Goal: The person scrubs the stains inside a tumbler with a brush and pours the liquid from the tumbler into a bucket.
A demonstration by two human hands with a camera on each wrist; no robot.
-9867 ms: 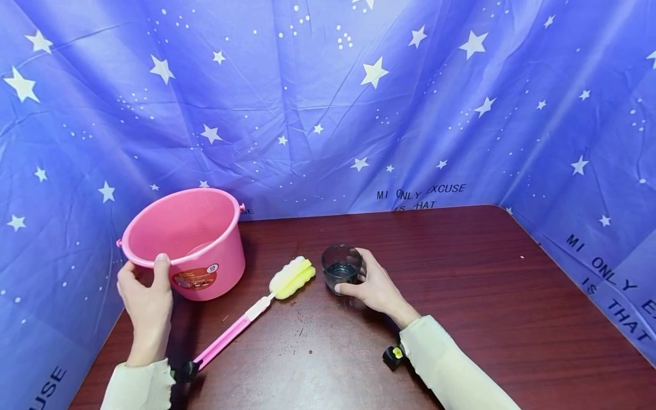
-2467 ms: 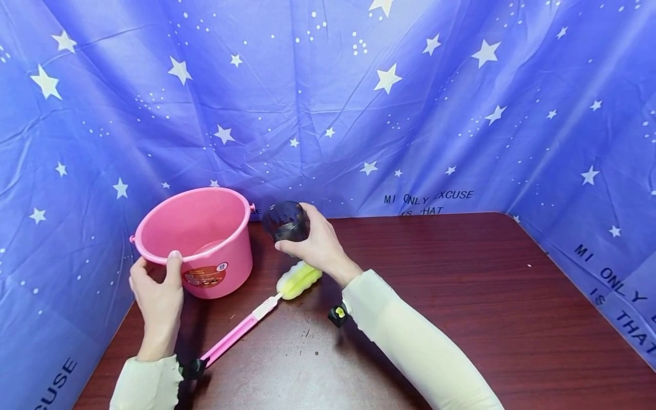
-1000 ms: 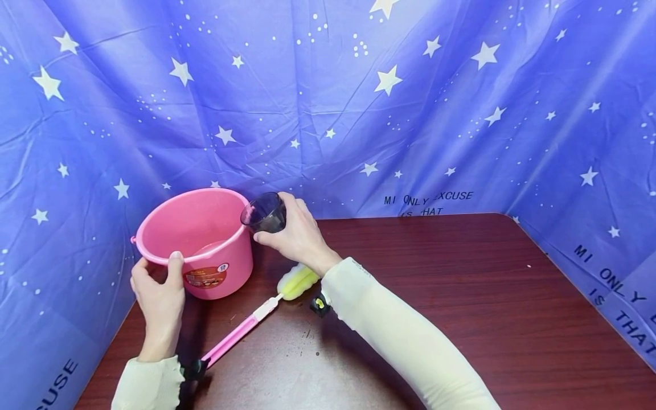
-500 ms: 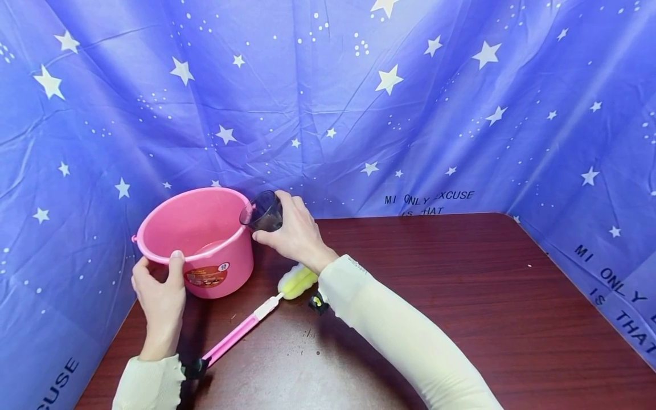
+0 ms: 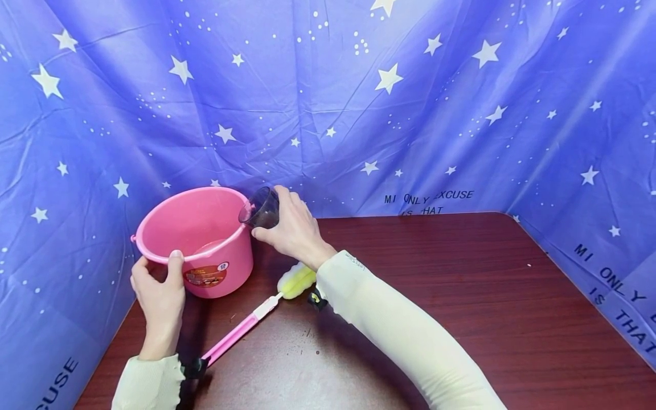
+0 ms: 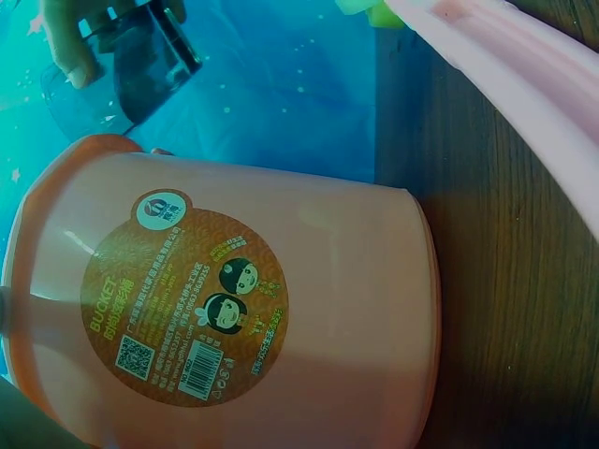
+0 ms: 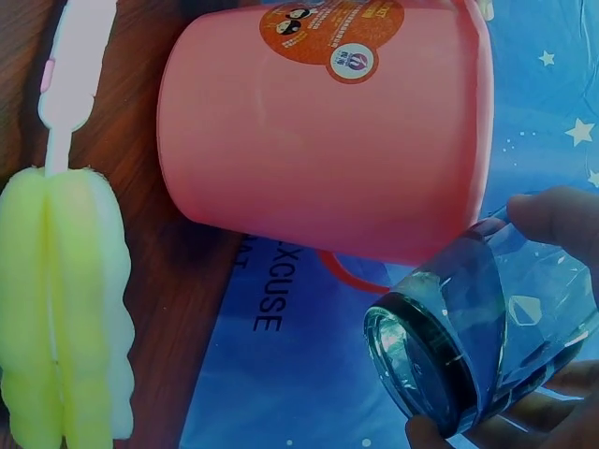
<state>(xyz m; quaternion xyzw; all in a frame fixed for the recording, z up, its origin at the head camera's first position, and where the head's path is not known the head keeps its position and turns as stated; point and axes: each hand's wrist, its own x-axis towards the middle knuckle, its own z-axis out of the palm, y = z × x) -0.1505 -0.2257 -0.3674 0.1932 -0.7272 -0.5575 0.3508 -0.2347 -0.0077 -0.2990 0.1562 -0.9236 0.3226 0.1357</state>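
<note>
My left hand (image 5: 159,302) grips the near left rim of a pink bucket (image 5: 233,267), thumb over the edge. Some water shows at the bottom of the bucket. At its right rim, my right hand (image 5: 297,230) holds a dark see-through drinking glass (image 5: 265,209) off the table, tipped with its mouth toward the bucket. The right wrist view shows the thick base of the glass (image 7: 468,323) facing the camera, fingers around its sides. In the left wrist view the glass (image 6: 154,75) is tilted just beyond the bucket rim (image 6: 56,178).
A sponge bottle brush with a pink handle (image 5: 233,339) lies on the dark wooden table (image 5: 435,296), its yellow and white head (image 5: 296,282) under the right forearm's edge. Small wet spots mark the table near it. A blue star-printed curtain (image 5: 328,102) hangs behind.
My right hand has lifted the glass from beside the brush head, carried it left to the bucket's rim and tipped it, slightly more in the last half second. My left hand keeps its hold.
</note>
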